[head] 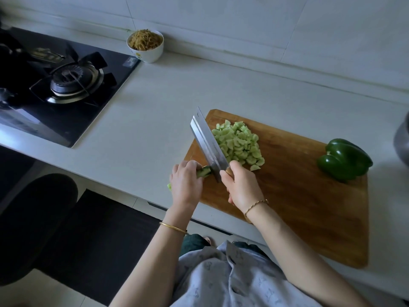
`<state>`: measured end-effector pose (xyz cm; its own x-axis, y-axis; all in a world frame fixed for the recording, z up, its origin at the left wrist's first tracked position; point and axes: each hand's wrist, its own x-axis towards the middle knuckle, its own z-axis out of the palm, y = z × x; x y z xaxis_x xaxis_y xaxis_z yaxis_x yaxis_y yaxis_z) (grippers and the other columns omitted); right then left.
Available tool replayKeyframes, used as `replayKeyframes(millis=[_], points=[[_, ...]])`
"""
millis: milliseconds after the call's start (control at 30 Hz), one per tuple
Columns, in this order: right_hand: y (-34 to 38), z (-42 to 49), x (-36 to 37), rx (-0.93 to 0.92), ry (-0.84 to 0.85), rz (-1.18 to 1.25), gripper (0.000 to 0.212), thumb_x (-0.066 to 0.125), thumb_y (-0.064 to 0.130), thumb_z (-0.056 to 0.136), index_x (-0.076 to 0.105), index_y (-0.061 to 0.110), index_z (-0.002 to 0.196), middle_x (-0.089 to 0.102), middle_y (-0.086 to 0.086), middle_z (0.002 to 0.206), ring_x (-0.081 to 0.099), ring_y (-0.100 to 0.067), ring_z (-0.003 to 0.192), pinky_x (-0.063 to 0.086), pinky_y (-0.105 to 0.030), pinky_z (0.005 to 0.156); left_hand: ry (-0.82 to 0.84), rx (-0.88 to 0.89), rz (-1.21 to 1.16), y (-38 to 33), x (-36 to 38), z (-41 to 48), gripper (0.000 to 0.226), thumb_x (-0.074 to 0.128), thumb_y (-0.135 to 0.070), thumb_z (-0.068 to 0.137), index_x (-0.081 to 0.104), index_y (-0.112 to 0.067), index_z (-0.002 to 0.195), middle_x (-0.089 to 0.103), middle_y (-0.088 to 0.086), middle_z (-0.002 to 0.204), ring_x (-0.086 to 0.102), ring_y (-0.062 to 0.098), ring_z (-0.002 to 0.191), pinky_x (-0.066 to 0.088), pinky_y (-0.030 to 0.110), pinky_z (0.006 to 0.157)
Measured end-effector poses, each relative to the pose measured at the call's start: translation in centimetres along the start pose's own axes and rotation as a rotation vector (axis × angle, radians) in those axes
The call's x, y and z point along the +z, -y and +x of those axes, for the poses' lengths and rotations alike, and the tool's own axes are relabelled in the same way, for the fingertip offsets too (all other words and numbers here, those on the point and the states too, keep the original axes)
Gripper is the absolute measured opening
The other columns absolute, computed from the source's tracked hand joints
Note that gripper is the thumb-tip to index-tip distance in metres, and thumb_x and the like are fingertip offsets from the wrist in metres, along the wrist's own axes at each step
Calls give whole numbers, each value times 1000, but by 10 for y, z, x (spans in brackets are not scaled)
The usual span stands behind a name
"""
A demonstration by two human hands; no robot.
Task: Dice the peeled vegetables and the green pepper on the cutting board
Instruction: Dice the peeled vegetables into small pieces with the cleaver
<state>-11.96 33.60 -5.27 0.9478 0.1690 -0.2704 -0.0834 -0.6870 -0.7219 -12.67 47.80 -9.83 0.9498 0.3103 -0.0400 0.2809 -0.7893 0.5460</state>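
Note:
A wooden cutting board lies on the counter. A heap of pale green diced cucumber sits at its far left end. My right hand grips the handle of a cleaver, whose blade stands on edge beside the heap. My left hand holds a short dark-skinned cucumber end against the blade at the board's left edge. A whole green pepper rests at the board's right edge, apart from both hands.
A white bowl of brown noodles stands by the back wall. A black gas hob fills the left of the counter. A grey metal vessel shows at the right frame edge. A small green piece lies by my left hand.

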Motion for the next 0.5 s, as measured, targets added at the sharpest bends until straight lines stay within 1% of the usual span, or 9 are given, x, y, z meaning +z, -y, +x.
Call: replayKeyframes(millis=[200,300,400,500], points=[[2,-2,-10,-40,-36,34,29,46,27,100,39,8,79,51,-2,66,50,-18,41,39,-18,37,-3,-7,-23,-4,4,2,25,65,-6,80,64,-13,104,60,4,111,46,26,105,34,33,90],[3,-3,-10,-28,-12,45,29,46,28,100,39,8,80,51,-3,66,50,-16,39,41,-19,37,-18,-23,-36,-4,5,1,26,66,-5,78,63,-13,103,61,3,109,47,25,103,33,32,87],[3,-2,-10,-8,17,4,28,45,27,100,40,9,79,51,0,65,49,-11,37,39,-18,37,-20,-24,-39,-3,6,2,23,66,-6,78,63,-13,99,62,2,106,47,23,101,33,31,84],[6,3,-11,6,52,-32,28,43,27,101,38,14,76,50,1,64,49,-11,35,39,-20,37,-18,-12,-46,-2,6,2,22,68,-7,76,63,-13,97,63,3,104,47,23,99,36,33,85]])
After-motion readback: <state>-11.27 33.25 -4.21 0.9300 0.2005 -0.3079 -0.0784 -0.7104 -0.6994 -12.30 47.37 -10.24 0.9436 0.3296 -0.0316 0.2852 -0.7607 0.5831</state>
